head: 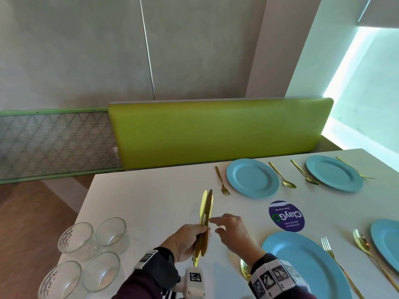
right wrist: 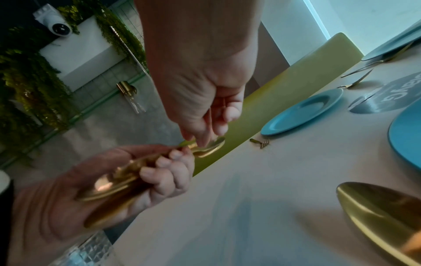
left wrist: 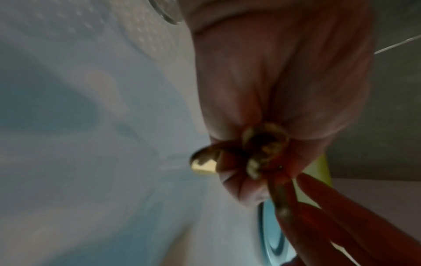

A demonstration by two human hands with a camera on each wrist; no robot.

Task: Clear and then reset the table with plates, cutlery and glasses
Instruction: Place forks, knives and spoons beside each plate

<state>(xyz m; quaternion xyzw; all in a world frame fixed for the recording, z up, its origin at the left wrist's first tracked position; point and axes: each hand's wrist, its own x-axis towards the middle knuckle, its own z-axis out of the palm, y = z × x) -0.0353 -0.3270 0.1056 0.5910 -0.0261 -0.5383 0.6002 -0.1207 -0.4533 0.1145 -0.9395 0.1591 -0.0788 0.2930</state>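
My left hand grips a bundle of gold knives by the handles, blades pointing away over the white table. Their handle ends stick out of my fist in the left wrist view. My right hand is just right of the bundle, fingers loosely bent, the index tip touching a blade; the thumb stays apart. Blue plates lie near and far. A fork and a spoon flank the far plate. A spoon bowl lies under my right wrist.
Several clear glasses stand at the table's near-left corner. A round purple sticker sits mid-table. A green bench back runs behind the far edge. A fork and a spoon lie right of the near plate, beside another plate.
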